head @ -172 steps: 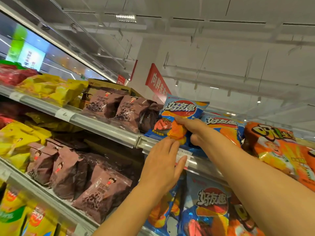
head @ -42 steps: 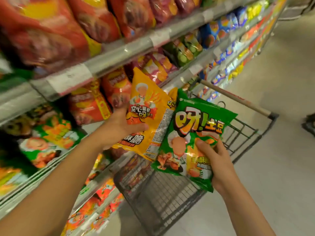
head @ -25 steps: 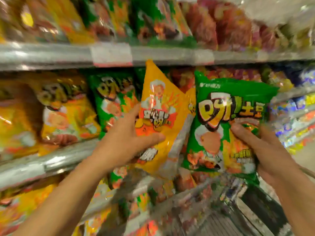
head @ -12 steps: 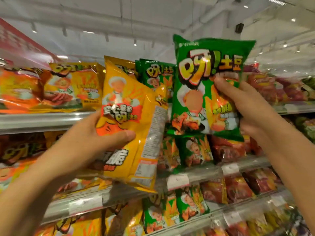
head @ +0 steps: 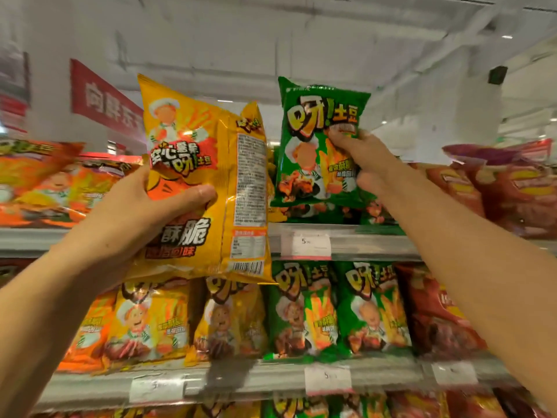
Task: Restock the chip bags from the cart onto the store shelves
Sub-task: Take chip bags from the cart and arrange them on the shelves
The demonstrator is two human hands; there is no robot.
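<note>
Two glossy, crinkled foil chip bags are held up before the top shelf (head: 361,236): the left hand (head: 135,212) grips a yellow bag (head: 208,140) (thumb across its front), the right hand (head: 358,164) pinches a green bag (head: 310,137) just above the shelf's front edge.

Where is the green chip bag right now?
The right hand holds the green chip bag up at the top shelf, right of the yellow chip bag in the left hand.
</note>
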